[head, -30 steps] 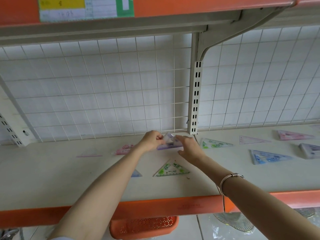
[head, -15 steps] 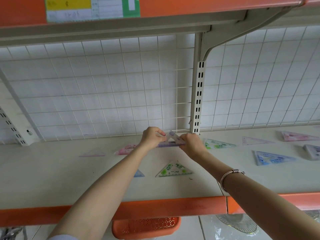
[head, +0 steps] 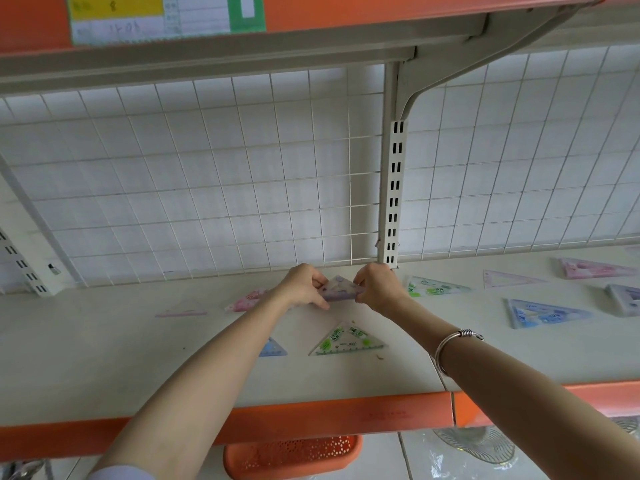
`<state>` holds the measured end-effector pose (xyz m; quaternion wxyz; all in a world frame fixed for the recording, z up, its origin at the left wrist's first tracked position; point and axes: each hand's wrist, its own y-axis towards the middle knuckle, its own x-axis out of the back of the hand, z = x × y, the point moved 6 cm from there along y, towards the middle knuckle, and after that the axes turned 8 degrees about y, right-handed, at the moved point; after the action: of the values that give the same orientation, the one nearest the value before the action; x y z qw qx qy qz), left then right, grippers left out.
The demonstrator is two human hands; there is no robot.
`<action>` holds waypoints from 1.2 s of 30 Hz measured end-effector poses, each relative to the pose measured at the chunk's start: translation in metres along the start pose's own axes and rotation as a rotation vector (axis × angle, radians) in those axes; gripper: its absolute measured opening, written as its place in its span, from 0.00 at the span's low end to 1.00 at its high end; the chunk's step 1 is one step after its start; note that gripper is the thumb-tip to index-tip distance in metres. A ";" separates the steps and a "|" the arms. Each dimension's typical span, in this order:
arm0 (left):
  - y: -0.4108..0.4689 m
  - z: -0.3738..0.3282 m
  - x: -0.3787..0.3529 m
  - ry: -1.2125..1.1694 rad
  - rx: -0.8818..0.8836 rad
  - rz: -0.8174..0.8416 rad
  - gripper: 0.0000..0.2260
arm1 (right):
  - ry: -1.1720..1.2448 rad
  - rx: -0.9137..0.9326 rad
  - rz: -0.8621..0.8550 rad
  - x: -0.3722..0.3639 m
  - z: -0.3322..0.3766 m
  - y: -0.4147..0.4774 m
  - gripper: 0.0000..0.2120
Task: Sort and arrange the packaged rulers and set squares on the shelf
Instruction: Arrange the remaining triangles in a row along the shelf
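shelf (head: 104,358): matt | set square (head: 341,291): clear glossy plastic | grid (head: 207,174): wire

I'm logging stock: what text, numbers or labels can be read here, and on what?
Nothing is legible.
Label on the upper shelf edge: handwriting and print, blurred.
Purple set square: print too small.
Green set square at the front: print too small.
Lower shelf edge: faint marks, unreadable.

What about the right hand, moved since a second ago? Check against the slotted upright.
Yes, slightly: the right hand, pinching the purple set square, edged back toward the foot of the slotted upright.
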<state>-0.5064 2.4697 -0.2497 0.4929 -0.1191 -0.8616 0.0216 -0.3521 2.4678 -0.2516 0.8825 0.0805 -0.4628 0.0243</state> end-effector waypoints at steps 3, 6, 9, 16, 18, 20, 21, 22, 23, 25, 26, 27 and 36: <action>0.000 0.000 0.000 0.063 0.004 -0.031 0.31 | -0.016 0.002 0.020 -0.002 0.003 0.002 0.11; 0.001 0.000 -0.001 0.103 -0.008 -0.044 0.32 | -0.011 0.017 0.008 -0.002 0.004 0.004 0.09; 0.003 0.000 -0.002 0.099 -0.016 -0.034 0.31 | -0.015 0.010 0.023 -0.003 0.003 0.005 0.09; 0.004 0.000 -0.001 0.099 -0.012 -0.028 0.32 | 0.038 0.005 0.027 -0.001 0.001 0.009 0.12; 0.004 0.000 0.000 0.097 -0.010 -0.030 0.33 | 0.051 -0.002 0.028 -0.001 0.000 0.010 0.11; 0.004 0.001 -0.001 0.092 -0.012 -0.026 0.34 | 0.054 0.004 0.032 -0.001 -0.001 0.010 0.12; 0.004 0.002 0.000 0.086 -0.012 -0.022 0.35 | 0.054 0.009 0.037 -0.001 -0.001 0.010 0.13; 0.003 0.002 0.001 0.083 -0.013 -0.020 0.35 | 0.053 0.015 0.042 -0.001 -0.001 0.010 0.13; 0.003 0.003 0.002 0.084 -0.014 -0.019 0.35 | 0.053 0.019 0.047 -0.001 -0.001 0.010 0.14; 0.003 0.007 0.006 0.090 -0.008 -0.017 0.34 | 0.053 0.018 0.052 -0.001 -0.003 0.010 0.14; 0.003 0.009 0.007 0.096 -0.004 -0.015 0.34 | 0.050 0.021 0.051 0.000 -0.004 0.010 0.14; 0.003 0.010 0.008 0.104 -0.002 -0.012 0.34 | 0.048 0.024 0.050 0.000 -0.005 0.009 0.13; 0.005 0.008 0.009 0.193 -0.021 -0.005 0.35 | 0.030 0.036 0.049 0.000 -0.001 0.010 0.13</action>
<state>-0.5163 2.4767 -0.2472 0.5725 -0.1237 -0.8105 -0.0001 -0.3526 2.4781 -0.2508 0.8868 0.0845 -0.4510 0.0555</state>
